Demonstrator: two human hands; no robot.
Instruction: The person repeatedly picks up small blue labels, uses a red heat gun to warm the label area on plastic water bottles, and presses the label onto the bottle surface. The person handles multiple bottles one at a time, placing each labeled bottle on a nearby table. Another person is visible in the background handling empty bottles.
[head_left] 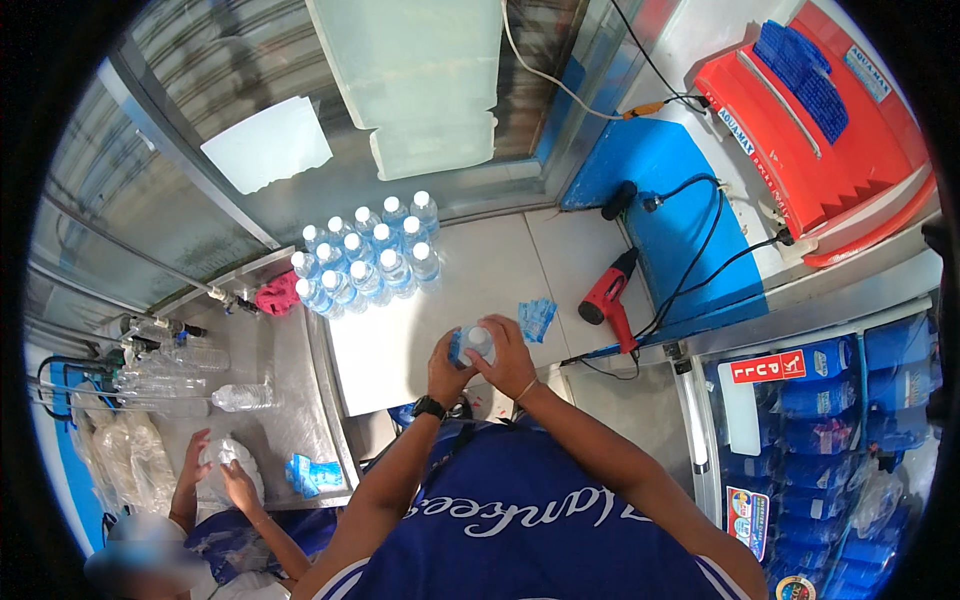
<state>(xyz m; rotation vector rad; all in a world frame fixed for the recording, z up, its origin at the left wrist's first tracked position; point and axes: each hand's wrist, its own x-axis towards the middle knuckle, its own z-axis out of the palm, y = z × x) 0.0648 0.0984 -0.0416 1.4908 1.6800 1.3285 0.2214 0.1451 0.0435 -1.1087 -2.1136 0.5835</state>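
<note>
Between my hands, over the near edge of the white tiled counter point(470, 270), is a small clear plastic water bottle point(474, 342) with a pale cap, seen from above. My left hand point(446, 368) wraps its left side, where a bit of blue label shows. My right hand point(510, 358) closes round the other side, fingers near the cap. Just right of my right hand lie several loose blue labels point(537, 319). Beyond my left hand, several white-capped bottles point(362, 255) stand upright in rows.
A red heat gun point(606, 300) lies right of the labels, its black cord point(690, 285) running along the wall. At left, a co-worker's hands point(222, 470) hold a white bundle above a steel sink counter point(290, 400) with empty bottles point(243, 397). Blue packs point(820, 440) fill shelves at right.
</note>
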